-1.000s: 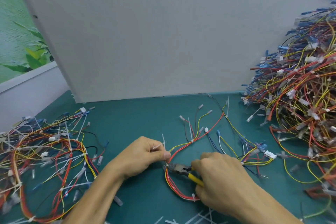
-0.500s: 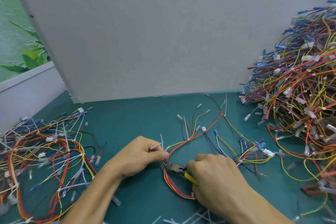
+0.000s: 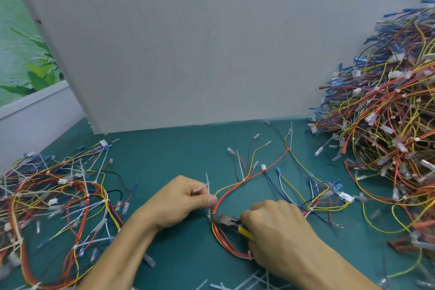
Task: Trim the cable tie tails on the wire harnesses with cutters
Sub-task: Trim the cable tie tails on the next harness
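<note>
A wire harness of red, yellow and blue wires lies spread on the green table, looping down between my hands. My left hand pinches a translucent cable tie tail that stands up from the red bundle. My right hand grips the yellow-handled cutters. Their dark jaws sit at the base of that tail, against the bundle just below my left fingertips. Whether the jaws are closed on the tail I cannot tell. Another tie wraps the loop beside my right wrist.
A flat heap of harnesses with long tie tails covers the table's left side. A tall pile of harnesses rises at the right. A grey upright panel closes the back. Cut tie tails lie at the near edge.
Both hands have stayed at the same tie, with the cutter jaws held at its base. The view has shifted slightly; nothing else has visibly moved.
</note>
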`<state>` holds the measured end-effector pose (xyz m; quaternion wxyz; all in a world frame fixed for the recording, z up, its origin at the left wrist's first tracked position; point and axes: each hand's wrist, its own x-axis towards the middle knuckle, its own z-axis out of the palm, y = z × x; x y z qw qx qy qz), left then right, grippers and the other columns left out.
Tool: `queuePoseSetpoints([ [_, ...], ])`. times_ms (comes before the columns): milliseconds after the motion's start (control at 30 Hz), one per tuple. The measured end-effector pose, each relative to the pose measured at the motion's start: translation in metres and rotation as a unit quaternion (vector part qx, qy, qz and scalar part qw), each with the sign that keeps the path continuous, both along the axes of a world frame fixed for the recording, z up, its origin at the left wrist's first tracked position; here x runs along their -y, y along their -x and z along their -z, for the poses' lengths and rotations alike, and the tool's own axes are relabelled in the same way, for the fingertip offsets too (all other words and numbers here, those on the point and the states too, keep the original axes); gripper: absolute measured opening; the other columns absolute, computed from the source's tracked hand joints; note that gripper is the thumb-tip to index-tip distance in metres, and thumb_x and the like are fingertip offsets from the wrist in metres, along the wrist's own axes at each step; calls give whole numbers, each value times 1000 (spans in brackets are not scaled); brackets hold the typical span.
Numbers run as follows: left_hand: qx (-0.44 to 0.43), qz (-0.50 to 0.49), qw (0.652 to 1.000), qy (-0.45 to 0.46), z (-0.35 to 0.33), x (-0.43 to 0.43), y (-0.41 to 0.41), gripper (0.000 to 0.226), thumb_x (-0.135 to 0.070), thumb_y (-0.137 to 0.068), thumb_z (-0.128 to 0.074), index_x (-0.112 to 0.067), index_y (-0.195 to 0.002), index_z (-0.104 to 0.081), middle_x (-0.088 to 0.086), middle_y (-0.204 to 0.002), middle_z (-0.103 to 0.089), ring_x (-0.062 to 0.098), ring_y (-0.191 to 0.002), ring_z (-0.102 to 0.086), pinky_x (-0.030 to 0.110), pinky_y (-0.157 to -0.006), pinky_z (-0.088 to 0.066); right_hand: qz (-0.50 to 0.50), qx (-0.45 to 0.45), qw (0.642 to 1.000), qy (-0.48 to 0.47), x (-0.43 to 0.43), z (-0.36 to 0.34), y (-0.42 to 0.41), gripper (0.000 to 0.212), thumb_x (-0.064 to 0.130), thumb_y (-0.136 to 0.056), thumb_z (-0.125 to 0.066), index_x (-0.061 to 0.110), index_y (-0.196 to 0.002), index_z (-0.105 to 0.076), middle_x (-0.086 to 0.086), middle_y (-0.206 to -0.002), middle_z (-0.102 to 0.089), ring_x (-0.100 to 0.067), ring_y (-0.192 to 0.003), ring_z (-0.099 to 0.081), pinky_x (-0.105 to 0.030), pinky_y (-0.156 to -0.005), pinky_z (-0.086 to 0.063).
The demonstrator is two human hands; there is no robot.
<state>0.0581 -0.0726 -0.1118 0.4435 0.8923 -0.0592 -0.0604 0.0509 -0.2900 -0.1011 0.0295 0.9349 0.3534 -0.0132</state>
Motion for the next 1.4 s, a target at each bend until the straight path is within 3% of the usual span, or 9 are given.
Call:
queuePoseSetpoints([
  [133,27,-27,999,39,1,2,-1,31,-45,-79,-58,-21,-60,-62,3,-59,-31,13,-56,-25,25,-52,-21,-24,-14,1000,-3,1,0,0,6,22,-86,-51,19,-91,-48,-8,-102,-56,-35,-89,-55,-28,-48,-11],
  [267,50,-122,971,200,6,8,-10,29,-36,-82,-47,-19,-59,-50,4,-58,-38,17,-55,-32,29,-52,-25,-62,-20,998,-22,3,0,-1,13,21,-85,-49,16,-97,-52,-8,-101,-52,-37,-88,-53,-30,-48,-10],
  [400,58,-145,963,220,11,11,-12,28,-20,-96,-43,-9,-79,-62,-3,-60,-54,10,-53,-48,21,-46,-35,-118,-39,991,-48,-3,0,4,17,24,-86,-52,15,-99,-54,-6,-95,-49,-38,-89,-52,-33,-50,-18],
  [533,57,-143,963,221,11,17,-13,18,-12,-85,-45,-9,-93,-61,-7,-52,-36,10,-47,-29,28,-49,-20,-134,-32,988,-67,-4,-2,9,17,29,-88,-51,18,-101,-53,-2,-91,-43,-30,-87,-42,-33,-60,-22],
  [733,146,-115,981,52,4,26,-8,31,-21,-67,-60,-30,-97,-64,-12,-48,-31,5,-49,-30,16,-54,-33,-68,32,996,-50,12,-15,-1,30,48,-91,-42,27,-109,-51,-5,-106,-50,-27,-102,-47,-37,-82,-28],
  [900,154,-90,983,-37,14,38,-10,19,-25,-82,-71,-31,-101,-68,-8,-42,-37,7,-47,-34,13,-53,-33,30,56,998,4,28,-24,-13,28,45,-90,-41,26,-109,-49,-6,-104,-44,-26,-104,-44,-39,-75,-24],
  [1000,145,-99,984,-40,16,40,-11,14,-25,-87,-65,-17,-77,-69,-3,-56,-61,3,-53,-46,21,-59,-40,70,61,995,24,31,-26,-17,26,33,-82,-45,25,-106,-48,-5,-93,-32,-27,-95,-38,-40,-74,-23],
  [1133,150,-114,981,-44,13,38,-11,27,-26,-90,-61,-6,-72,-61,-11,-50,-40,6,-50,-33,19,-51,-30,99,71,992,16,25,-23,-19,18,30,-81,-47,24,-98,-50,-4,-90,-35,-28,-84,-34,-38,-70,-23],
  [1400,136,-107,983,-58,10,37,-10,30,-22,-93,-57,0,-73,-56,-11,-48,-32,8,-50,-29,21,-50,-26,103,77,990,-53,17,-3,-21,12,29,-81,-49,26,-84,-37,-3,-101,-53,-27,-99,-50,-36,-71,-24],
])
